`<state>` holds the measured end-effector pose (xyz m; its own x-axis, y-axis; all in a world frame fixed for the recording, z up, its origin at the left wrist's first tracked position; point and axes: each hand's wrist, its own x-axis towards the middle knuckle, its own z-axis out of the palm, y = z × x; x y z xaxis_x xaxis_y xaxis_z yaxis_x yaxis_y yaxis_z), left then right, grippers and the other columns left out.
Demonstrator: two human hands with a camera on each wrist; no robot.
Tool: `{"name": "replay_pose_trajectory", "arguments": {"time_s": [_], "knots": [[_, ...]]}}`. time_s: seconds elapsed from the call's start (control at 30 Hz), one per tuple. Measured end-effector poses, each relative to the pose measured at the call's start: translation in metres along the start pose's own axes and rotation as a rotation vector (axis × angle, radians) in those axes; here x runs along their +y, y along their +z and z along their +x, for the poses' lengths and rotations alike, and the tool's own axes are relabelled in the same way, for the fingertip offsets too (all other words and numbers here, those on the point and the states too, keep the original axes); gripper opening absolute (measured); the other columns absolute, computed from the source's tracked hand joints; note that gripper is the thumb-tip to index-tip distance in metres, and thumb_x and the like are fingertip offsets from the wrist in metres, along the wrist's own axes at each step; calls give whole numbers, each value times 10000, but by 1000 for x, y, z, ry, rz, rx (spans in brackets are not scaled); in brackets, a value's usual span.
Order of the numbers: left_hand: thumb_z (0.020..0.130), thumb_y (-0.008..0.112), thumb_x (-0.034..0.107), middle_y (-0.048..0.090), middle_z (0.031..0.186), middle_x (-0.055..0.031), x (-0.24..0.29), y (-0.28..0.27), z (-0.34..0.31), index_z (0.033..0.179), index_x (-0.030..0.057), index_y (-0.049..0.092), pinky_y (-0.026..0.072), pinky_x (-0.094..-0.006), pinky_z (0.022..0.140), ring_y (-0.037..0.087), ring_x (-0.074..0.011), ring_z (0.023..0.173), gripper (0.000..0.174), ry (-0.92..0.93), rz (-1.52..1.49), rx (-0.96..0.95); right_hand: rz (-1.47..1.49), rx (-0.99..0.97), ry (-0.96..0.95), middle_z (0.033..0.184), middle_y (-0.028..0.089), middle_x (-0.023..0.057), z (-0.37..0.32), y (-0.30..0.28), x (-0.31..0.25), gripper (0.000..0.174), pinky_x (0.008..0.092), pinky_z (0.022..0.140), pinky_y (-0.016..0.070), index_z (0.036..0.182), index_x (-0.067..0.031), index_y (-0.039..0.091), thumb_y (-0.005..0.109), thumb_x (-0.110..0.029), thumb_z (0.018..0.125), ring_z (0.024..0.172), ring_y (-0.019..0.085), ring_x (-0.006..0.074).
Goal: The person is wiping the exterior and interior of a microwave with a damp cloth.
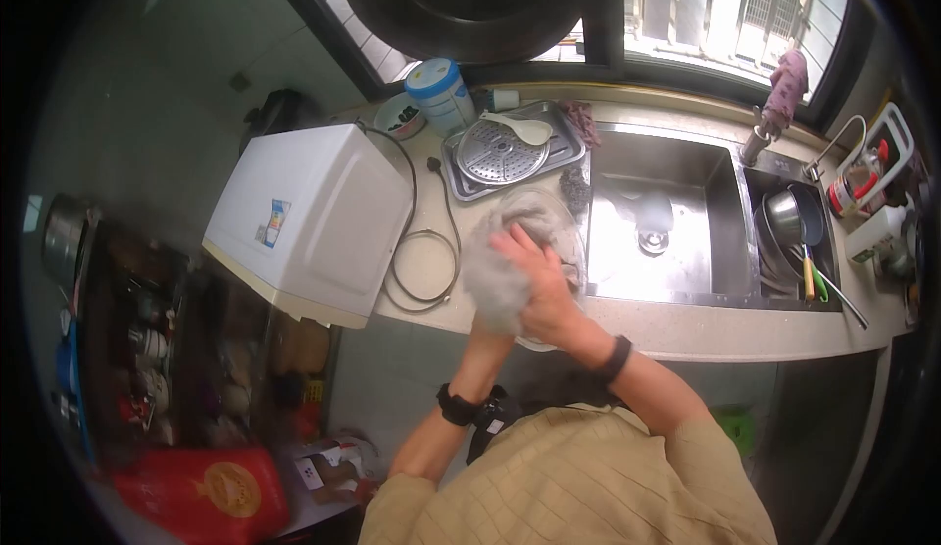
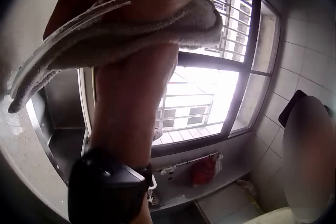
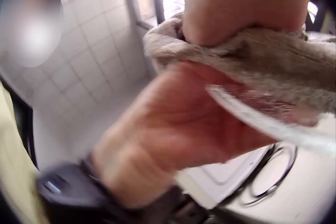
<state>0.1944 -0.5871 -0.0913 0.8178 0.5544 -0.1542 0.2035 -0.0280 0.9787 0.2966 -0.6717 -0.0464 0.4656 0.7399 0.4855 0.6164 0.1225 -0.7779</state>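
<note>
Both hands work with a fluffy grey cloth [image 1: 495, 275] at a clear rounded dish [image 1: 571, 217] in front of the torso, left of the sink. My right hand [image 1: 542, 285] lies over the cloth, its fingers in the folds on the dish. Cloth covers most of my left hand [image 3: 173, 113] in the head view; in the right wrist view its palm is against the clear rim [image 3: 262, 119], fingers hidden by the cloth. The left wrist view shows the grey cloth [image 2: 121, 37] folded along the rim.
A steel sink [image 1: 720, 222] is at the right, pots in its small basin. Behind the hands, a metal tray [image 1: 470, 190] holds a perforated steamer plate [image 1: 502, 153] and a white spoon [image 1: 529, 131]. At the left stand a white appliance [image 1: 323, 212] and a coiled cable [image 1: 426, 300].
</note>
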Motion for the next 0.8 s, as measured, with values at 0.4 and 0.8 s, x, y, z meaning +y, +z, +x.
{"name": "replay_pose_trajectory", "arguments": {"time_s": [0.4,0.8], "knots": [[730,404,-92,356,1353,-191,51,-42,-34,1345,-41,241,555,-413,724,582,-410,961,638,-121,-674,9,361,157,457,1179,523,132,-4,-18,90,607,353,914,397,1267,-73,401,615,-21,701,1083,505,294],[795,491,0,381,1311,-215,31,-24,-7,1355,18,230,512,-439,832,538,-392,1048,618,2,-1008,-26,1279,404,651,1014,603,66,-35,-30,86,410,307,775,512,1107,-30,506,639,52,728,892,594,175]]}}
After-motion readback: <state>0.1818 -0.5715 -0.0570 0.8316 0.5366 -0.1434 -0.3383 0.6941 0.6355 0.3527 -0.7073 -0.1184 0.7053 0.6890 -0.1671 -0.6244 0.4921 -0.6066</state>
